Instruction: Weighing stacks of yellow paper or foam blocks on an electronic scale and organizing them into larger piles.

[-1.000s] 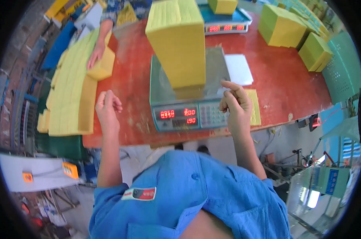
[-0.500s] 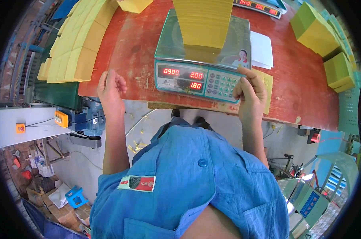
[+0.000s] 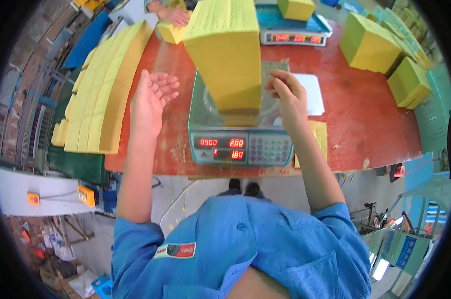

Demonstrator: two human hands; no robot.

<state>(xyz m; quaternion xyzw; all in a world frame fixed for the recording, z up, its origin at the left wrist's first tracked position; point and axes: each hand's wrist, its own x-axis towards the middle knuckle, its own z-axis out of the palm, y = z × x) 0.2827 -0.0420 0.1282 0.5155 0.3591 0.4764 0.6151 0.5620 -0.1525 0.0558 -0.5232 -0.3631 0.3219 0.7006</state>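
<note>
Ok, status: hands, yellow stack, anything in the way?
Left hand open, empty. Right hand loosely curled, nothing visible in it. Stack upright on scale. No obstruction visible between hands and stack.

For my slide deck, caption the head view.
Bare left hand and right hand flank a yellow stack on a digital scale atop a red table.

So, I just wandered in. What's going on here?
A person in a blue shirt stands at a red table, facing a tall yellow stack that sits on a scale with its red display lit. The left hand is open and empty to the stack's left; the right hand is loosely curled at its right, with no grip on it to be seen. Across the table, a co-worker's hand is at a smaller yellow block.
</note>
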